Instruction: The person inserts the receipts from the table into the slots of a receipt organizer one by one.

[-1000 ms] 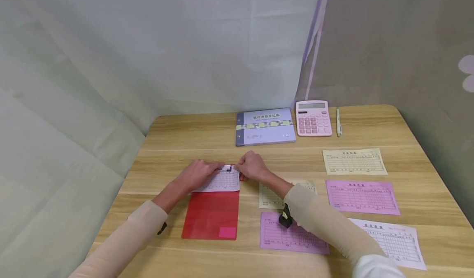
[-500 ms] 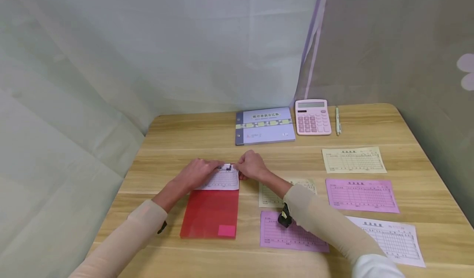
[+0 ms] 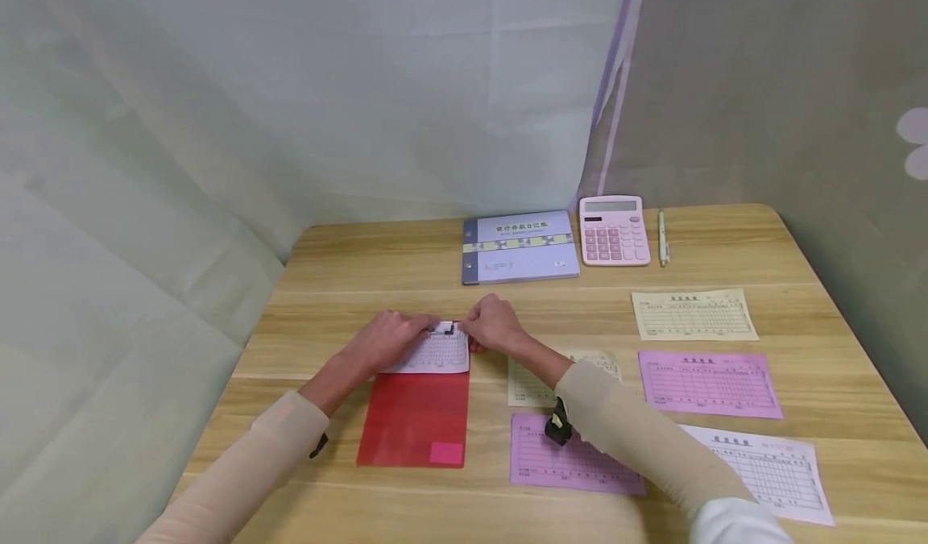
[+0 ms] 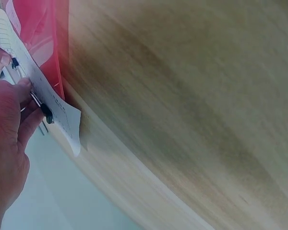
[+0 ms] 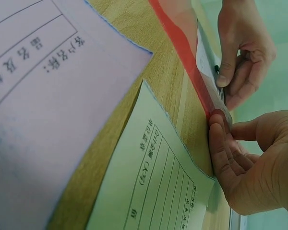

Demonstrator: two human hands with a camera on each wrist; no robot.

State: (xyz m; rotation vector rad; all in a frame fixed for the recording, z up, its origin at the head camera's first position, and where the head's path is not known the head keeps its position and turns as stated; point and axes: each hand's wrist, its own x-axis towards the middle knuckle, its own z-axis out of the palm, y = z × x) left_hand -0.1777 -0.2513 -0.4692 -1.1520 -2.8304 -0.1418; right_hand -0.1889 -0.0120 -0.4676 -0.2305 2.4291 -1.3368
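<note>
A red report folder [image 3: 416,419] lies at the left-centre of the table, with a white receipt slip [image 3: 438,357] over its top end. Across the slip's top runs a metal clip bar with black ends [image 4: 46,113]. My left hand [image 3: 391,338] pinches this bar, thumb on top and fingers beneath, as the left wrist view shows. At the folder's top right corner, my right hand [image 3: 495,324] pinches the edge of slip and folder between thumb and fingers. The slip's far left part is hidden by the left hand in the head view.
Under the right forearm lie a yellow slip [image 3: 525,383] and a pink slip [image 3: 532,463]. Further right are yellow [image 3: 694,316], pink [image 3: 710,384] and white [image 3: 779,475] slips. A ledger book [image 3: 518,250], pink calculator [image 3: 615,234] and pen [image 3: 663,238] line the back edge.
</note>
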